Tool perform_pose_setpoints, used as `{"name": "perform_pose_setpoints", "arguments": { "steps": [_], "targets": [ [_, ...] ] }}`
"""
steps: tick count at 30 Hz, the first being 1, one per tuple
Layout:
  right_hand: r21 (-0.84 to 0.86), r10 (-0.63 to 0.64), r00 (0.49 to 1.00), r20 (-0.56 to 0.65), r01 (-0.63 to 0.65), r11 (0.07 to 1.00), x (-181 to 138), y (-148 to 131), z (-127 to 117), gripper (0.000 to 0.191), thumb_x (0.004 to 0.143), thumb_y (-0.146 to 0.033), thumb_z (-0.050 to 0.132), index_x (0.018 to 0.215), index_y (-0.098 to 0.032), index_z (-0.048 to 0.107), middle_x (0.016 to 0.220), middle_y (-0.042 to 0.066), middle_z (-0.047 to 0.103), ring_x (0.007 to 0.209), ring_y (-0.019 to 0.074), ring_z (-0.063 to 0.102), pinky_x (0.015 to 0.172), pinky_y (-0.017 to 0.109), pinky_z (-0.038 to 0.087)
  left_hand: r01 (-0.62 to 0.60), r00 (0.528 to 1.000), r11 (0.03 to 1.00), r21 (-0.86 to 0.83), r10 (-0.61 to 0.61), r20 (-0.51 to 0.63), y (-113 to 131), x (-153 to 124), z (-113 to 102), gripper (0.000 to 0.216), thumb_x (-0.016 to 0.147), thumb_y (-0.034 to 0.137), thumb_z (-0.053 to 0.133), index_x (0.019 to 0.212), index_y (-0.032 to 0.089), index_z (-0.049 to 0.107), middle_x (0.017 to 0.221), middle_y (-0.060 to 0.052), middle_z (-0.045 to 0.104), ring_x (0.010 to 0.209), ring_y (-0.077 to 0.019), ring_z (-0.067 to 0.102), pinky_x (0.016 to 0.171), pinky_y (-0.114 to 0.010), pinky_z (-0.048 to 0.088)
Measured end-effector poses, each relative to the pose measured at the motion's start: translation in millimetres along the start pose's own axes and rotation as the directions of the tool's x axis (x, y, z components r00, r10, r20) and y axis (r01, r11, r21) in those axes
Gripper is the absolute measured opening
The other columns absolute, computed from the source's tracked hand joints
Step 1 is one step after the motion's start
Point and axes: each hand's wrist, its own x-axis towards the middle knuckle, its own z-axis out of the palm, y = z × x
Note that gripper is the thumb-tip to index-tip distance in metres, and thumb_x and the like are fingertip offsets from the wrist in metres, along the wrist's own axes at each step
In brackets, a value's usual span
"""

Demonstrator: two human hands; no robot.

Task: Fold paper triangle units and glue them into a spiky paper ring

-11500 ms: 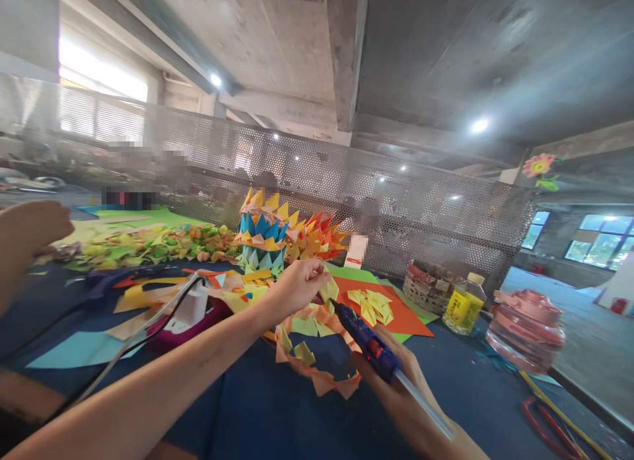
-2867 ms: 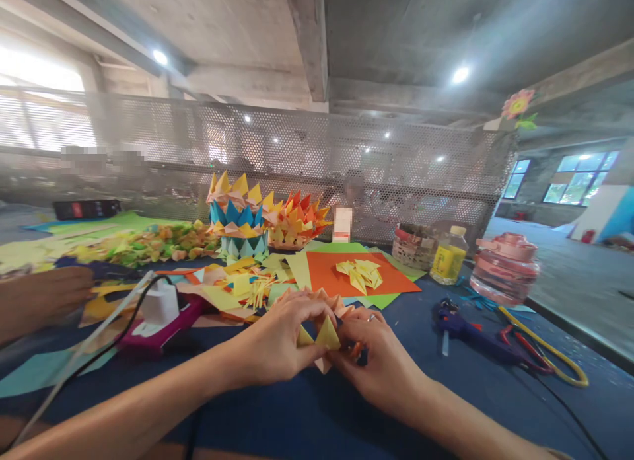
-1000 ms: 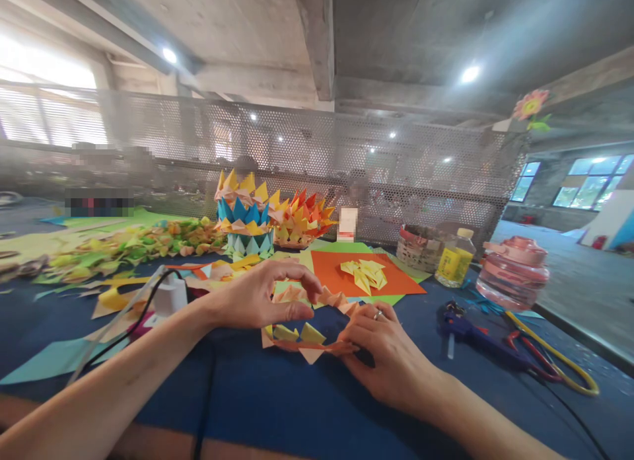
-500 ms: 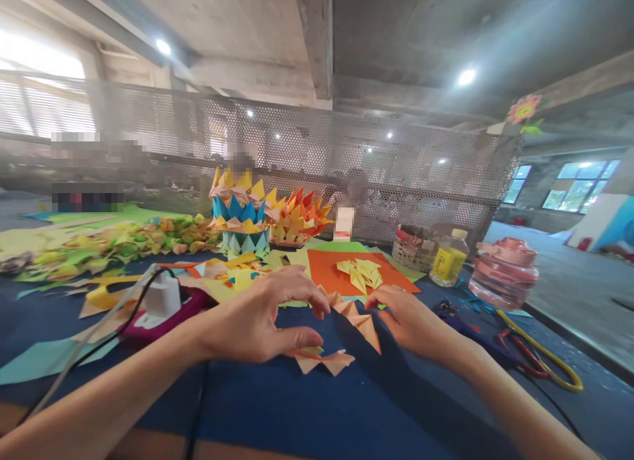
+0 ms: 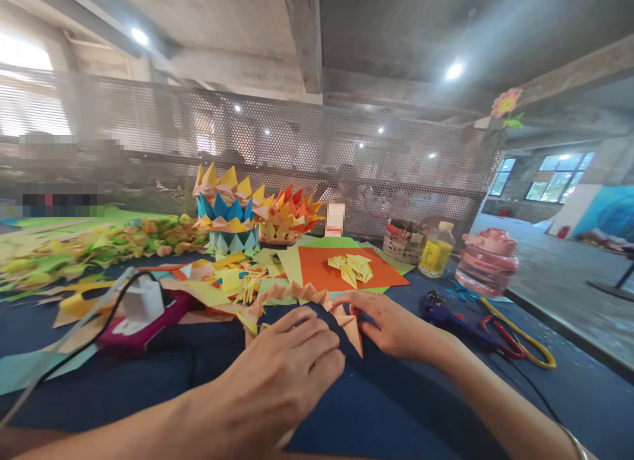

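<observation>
A peach paper strip folded into zigzag points curves across the blue table in front of me. My right hand is at its right end, index finger over the upper edge and thumb against the side, closed lightly on it. Nearer to me, my left hand is curled with the back of the hand up. Its fingers are pressed together, and what is under them is hidden. Just beyond the strip, folded yellow paper pieces lie on an orange sheet.
Stacked folded-paper rings stand at the back left, by a heap of small green and yellow pieces. A purple power strip with cables lies left. At right are a glue gun, scissors, a yellow bottle and a pink jug.
My left hand has come nearer and lower, its fingers curling over the near part of the paper. My right hand has moved left onto the strip's end. The view has shifted slightly right.
</observation>
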Motion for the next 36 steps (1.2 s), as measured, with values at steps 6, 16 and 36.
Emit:
{"name": "perform_pose_setpoints", "arguments": {
  "steps": [6, 16, 36],
  "targets": [
    [0.007, -0.031, 0.999, 0.009, 0.031, 0.999, 1, 2, 2, 0.031, 0.083, -0.006, 0.050, 0.108, -0.022, 0.060, 0.105, 0.004, 0.066, 0.097, 0.0177, 0.060, 0.087, 0.031, 0.045, 0.005, 0.999, 0.993, 0.121, -0.010, 0.036, -8, 5, 11, 0.013, 0.087, 0.018, 0.053, 0.097, 0.020, 0.062, 0.093, -0.005, 0.063, 0.094, -0.0225, 0.056, 0.101, -0.043, 0.033],
    [0.027, -0.068, 0.997, 0.046, 0.067, 0.997, -1, 4, 4, 0.032, 0.083, 0.001, 0.047, 0.096, -0.020, 0.066, 0.094, 0.004, 0.063, 0.089, 0.0147, 0.059, 0.081, 0.028, 0.045, 0.023, 0.992, 0.994, 0.105, -0.035, 0.121, -9, 9, 15, 0.013, 0.086, 0.014, 0.051, 0.078, 0.018, 0.061, 0.073, -0.003, 0.062, 0.079, -0.0209, 0.057, 0.095, -0.044, 0.037],
    [-0.200, 0.169, 0.984, -0.064, -0.179, 0.963, -22, 9, -8, 0.046, 0.083, -0.010, 0.047, 0.128, -0.019, 0.051, 0.120, 0.011, 0.061, 0.109, 0.0236, 0.057, 0.092, 0.040, 0.044, 0.065, 0.995, 0.998, -0.014, -0.064, 0.072, -9, 6, 20, 0.022, 0.088, 0.012, 0.046, 0.077, 0.020, 0.063, 0.070, -0.002, 0.061, 0.078, -0.0187, 0.054, 0.102, -0.044, 0.031]
  ]
}}
